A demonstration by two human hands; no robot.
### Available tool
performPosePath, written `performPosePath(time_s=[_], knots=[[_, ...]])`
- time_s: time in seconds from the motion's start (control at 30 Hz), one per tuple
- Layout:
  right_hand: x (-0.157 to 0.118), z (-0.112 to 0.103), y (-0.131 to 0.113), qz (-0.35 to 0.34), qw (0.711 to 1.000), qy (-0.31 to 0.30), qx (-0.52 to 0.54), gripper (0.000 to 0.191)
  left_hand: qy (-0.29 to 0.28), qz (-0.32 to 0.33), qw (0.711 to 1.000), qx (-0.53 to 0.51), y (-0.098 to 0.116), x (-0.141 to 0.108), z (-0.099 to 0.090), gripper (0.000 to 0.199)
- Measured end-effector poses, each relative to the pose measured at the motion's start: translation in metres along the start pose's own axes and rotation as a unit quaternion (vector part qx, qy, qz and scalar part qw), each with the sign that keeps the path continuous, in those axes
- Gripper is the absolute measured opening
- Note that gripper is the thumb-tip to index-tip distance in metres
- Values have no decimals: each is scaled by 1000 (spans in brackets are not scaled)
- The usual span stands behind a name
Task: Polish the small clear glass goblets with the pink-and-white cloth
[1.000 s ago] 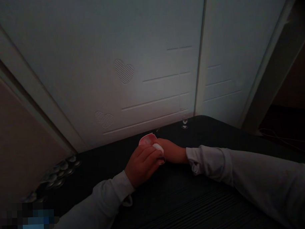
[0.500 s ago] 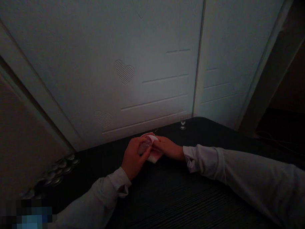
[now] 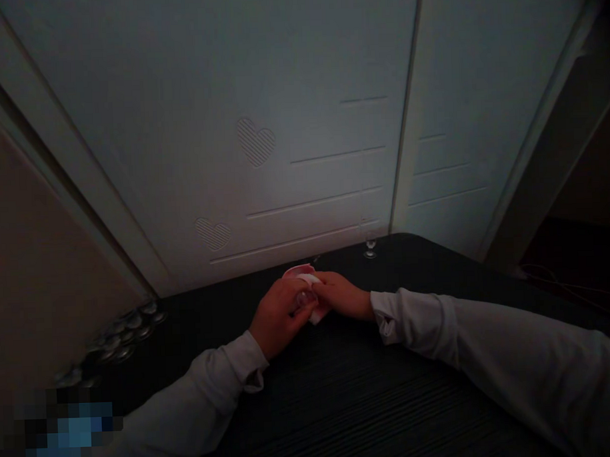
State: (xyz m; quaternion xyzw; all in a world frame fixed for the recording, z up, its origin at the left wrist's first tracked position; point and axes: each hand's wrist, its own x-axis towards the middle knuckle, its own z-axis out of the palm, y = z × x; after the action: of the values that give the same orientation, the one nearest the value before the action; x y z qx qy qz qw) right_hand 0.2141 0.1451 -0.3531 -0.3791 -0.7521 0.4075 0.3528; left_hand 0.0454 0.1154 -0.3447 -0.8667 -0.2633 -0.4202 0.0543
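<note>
Near the far edge of the dark table, my left hand is closed around a small clear glass, which its fingers partly cover. My right hand meets it from the other side, its fingers closed on a pink and white cloth. The cloth bunches against the glass and spreads behind and below the hands. Dim light and the overlapping fingers hide how far the cloth reaches into the glass.
A small stemmed glass stands upright by the far edge, right of my hands. Several similar glasses cluster along the left edge of the dark table. White panels with heart carvings rise directly behind it.
My left hand has turned around the glass, so less of the glass shows between the fingers. My right hand keeps the cloth against it. The whole view has shifted slightly.
</note>
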Motion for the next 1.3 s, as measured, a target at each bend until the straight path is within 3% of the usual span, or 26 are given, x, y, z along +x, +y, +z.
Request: performPosePath(time_s=[0.23,0.4,0.5,0.67,0.8,1.1,1.3], knots=[[4,-2,2,2,999,34,-35,19,66,-86,994,-4,-1,3,-2,20],[3,-1,2,-5,999,41,-32,22,43,-231,966,-110,-7,1,2,23],[1,-1,1,-33,998,47,-9,35,59,-277,949,-140,-10,2,4,22],[-2,0,-5,-56,997,43,-30,48,75,-303,935,-167,-14,5,5,20],[-4,0,-8,-74,997,11,-35,40,83,-311,929,-185,-20,4,7,21],[-2,0,-8,-124,987,32,-101,27,66,-335,914,-220,-20,2,8,27],[-4,1,-11,-73,989,23,-123,29,63,-351,905,-232,-17,4,7,27]])
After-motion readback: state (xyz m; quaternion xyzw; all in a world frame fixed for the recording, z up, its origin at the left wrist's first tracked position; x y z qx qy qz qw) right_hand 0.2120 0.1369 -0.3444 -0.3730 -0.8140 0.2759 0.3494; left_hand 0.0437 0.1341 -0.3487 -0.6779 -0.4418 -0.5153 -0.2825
